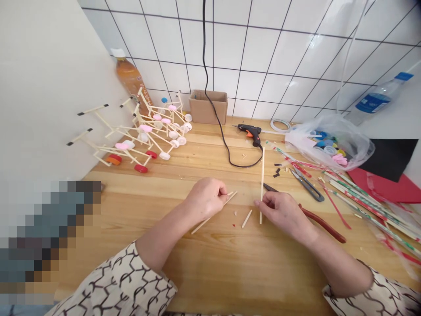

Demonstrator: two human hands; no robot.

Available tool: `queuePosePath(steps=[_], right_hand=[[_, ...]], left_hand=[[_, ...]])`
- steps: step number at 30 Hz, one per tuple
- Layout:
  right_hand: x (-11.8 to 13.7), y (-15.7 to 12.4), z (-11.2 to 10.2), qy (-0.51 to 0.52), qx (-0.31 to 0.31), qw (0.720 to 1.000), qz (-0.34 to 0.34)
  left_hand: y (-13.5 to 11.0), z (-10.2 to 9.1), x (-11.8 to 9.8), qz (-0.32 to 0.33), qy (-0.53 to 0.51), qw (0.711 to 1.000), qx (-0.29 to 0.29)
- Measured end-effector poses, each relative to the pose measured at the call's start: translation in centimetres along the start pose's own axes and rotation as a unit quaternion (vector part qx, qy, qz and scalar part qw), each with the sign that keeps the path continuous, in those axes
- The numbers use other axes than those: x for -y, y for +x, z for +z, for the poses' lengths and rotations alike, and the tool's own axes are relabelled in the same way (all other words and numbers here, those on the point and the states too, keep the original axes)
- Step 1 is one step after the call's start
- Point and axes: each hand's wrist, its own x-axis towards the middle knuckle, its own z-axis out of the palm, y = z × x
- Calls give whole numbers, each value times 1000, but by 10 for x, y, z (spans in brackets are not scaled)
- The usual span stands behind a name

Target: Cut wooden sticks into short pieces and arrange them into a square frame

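1. Open wood on the table [230, 272] is lying between the two patterned sleeves [115, 281], giving the forearms room
2. The left hand [206, 199] is gripping a pale stick end [230, 194] in its fingertips; a slanting stick [200, 227] is passing beneath, and whether it is being gripped too, I cannot tell
3. The right hand [284, 213] is pinching a long stick [262, 180] towards its near end; a short stick [246, 219] is lying loose between the hands
4. Red-handled pliers [324, 224] are lying partly under the right hand; snips [307, 185] and red-and-green wrappers [362, 193] are crowding that side, their print being unreadable
5. Stick-built cars [121, 146] are standing by the left wall, open wood separating them from the left hand
6. A glue gun [251, 133] is lying beyond the hands, open wood stretching before it
7. A clear bag [296, 139] is holding coloured caps, while a cardboard box [208, 109] is standing at the table's far edge
8. A water bottle [378, 100] is wearing a blue label and an amber bottle [128, 74] is bearing pale characters, both being too blurred to read
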Motion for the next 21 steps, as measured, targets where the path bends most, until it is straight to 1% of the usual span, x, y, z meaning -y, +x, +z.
queuePosePath(steps=[4,9,16,21], right_hand=[[1,0,-2,7,1,1000,-2],[2,-1,-4,49,9,999,-4],[1,-3,-4,137,47,989,11],[4,-3,-3,166,51,985,16]], left_hand=[[2,-1,0,-7,13,1000,1],[4,1,2,-6,17,1000,13],[5,4,4,2,20,1000,13],[5,5,4,6,35,999,19]])
